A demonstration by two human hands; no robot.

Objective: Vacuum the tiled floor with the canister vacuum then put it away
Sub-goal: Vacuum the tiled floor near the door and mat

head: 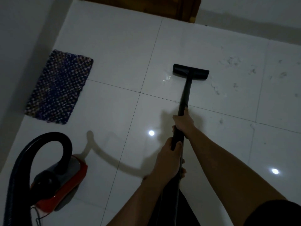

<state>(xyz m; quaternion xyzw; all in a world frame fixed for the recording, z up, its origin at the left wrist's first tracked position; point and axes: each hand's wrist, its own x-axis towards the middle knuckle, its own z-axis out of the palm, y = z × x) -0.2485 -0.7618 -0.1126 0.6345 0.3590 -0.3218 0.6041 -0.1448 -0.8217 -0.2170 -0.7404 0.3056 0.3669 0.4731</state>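
A black vacuum wand (185, 93) runs from my hands down to a flat black floor head (190, 72) resting on the white tiled floor (114, 51). My right hand (184, 122) grips the wand higher up the tube. Just below it, my left hand (169, 160) is closed around the wand's lower end. The red and grey canister (65, 178) stands on the floor at the lower left. Its black ribbed hose (32, 147) arches up over it and leaves the frame at the bottom left.
A dark blue woven mat (60, 86) lies by the left wall. Dust and smudges (234, 62) mark the tiles to the right of the floor head. A brown wooden door (146, 5) stands at the top. White walls border the floor on the left and far right.
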